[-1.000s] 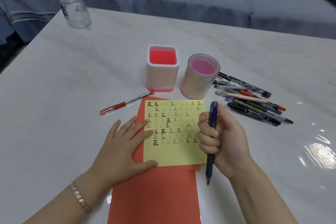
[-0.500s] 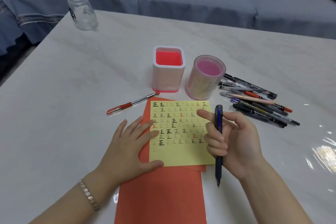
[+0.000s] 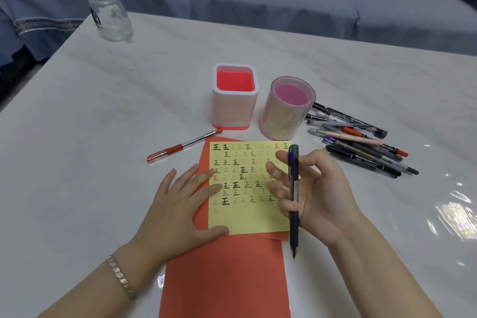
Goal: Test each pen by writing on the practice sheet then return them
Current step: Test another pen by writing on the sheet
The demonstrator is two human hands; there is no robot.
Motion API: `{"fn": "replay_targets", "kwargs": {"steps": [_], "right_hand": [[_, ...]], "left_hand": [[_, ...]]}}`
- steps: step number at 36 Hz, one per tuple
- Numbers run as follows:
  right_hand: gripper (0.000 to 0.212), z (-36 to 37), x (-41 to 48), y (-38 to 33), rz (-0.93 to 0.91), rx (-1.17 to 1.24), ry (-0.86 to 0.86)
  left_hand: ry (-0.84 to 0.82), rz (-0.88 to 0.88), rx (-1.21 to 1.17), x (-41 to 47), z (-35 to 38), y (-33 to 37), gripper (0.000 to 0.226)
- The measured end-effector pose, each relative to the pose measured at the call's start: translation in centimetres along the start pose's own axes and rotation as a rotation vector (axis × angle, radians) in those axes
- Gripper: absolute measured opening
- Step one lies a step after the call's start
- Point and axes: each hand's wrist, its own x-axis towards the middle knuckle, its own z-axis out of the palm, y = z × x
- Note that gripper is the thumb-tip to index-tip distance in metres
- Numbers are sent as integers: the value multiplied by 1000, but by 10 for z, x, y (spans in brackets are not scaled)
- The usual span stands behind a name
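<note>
While the dark blue pen (image 3: 294, 224) is held loosely in the right hand (image 3: 317, 193), its barrel is crossed by half-uncurled fingers and its tip is pointed toward the wearer, off the lower right corner of the yellow square practice sheet (image 3: 247, 219). Which fingers carry the pen cannot be told. The left hand (image 3: 178, 204) is laid flat on the sheet's left edge, fingers straight, thumb on the lower left corner. Rows of "正" in black, grey and red are read on the sheet. Print on the held pen is blurred.

An orange paper (image 3: 224, 279) is seen under the sheet, cut off below. A red capped pen (image 3: 180, 148) is left of the sheet's top. A square pink holder (image 3: 233, 106) and round pink holder (image 3: 284, 116) are above it, and a pile of pens (image 3: 361, 152) is to its right, with print unreadable.
</note>
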Motion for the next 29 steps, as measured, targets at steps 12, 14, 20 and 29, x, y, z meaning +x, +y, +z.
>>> {"fn": "replay_targets", "kwargs": {"steps": [12,14,20,29], "right_hand": [[23,5,5,3,-44,-112,101],[23,6,5,4,-48,-102,98],[26,6,6,6,-57,65,2],[20,4,6,8,-68,10,1]], "left_hand": [[-9,-5,0,0,0,-1,70],[-13,-7,-3,0,0,0,70],[-21,-11,-5,0,-2,1,70],[-40,-19,5,1,-4,2,71]]}}
